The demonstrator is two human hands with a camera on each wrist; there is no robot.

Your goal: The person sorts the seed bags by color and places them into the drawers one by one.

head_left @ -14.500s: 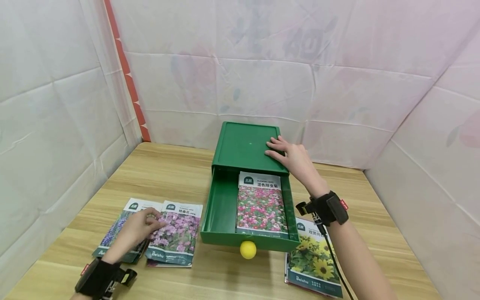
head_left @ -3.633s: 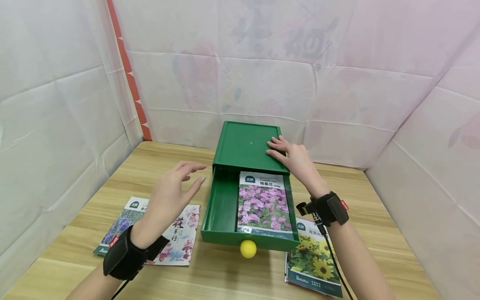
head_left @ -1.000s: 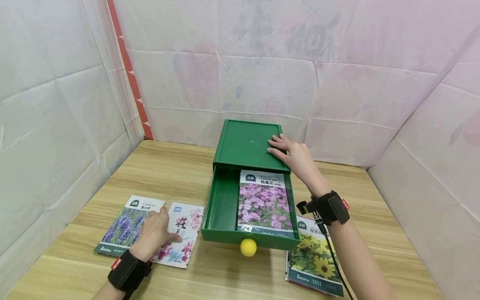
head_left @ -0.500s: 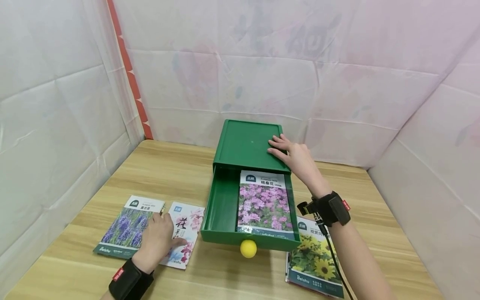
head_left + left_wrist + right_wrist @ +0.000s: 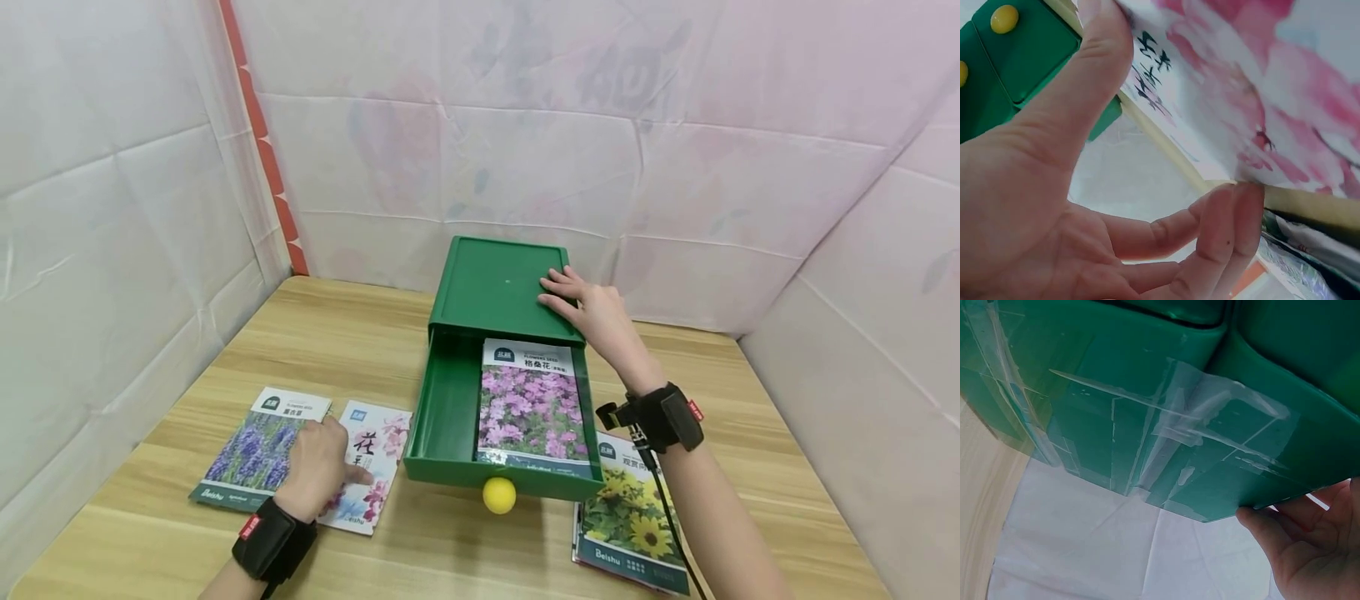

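A green drawer box (image 5: 504,287) stands mid-table with its drawer (image 5: 442,417) pulled out. A purple-flower seed packet (image 5: 531,408) lies in the drawer. My right hand (image 5: 564,290) rests flat on the box top, fingers straight. My left hand (image 5: 333,454) is on a pink-blossom seed packet (image 5: 375,487) left of the drawer. In the left wrist view the thumb (image 5: 1085,106) presses the pink-blossom packet's (image 5: 1241,94) face and the fingers (image 5: 1235,219) curl under its edge.
A lavender seed packet (image 5: 255,446) lies partly under the pink-blossom one. A sunflower seed packet (image 5: 630,525) lies right of the drawer front, by my right forearm. A yellow knob (image 5: 499,495) sticks out of the drawer front. White sheet walls enclose the wooden table (image 5: 337,342).
The purple-flower packet now lies in the drawer over the mixed-flower one. My left hand came down from beside the drawer onto the pink-blossom packet and took its edge. The right hand stayed put.
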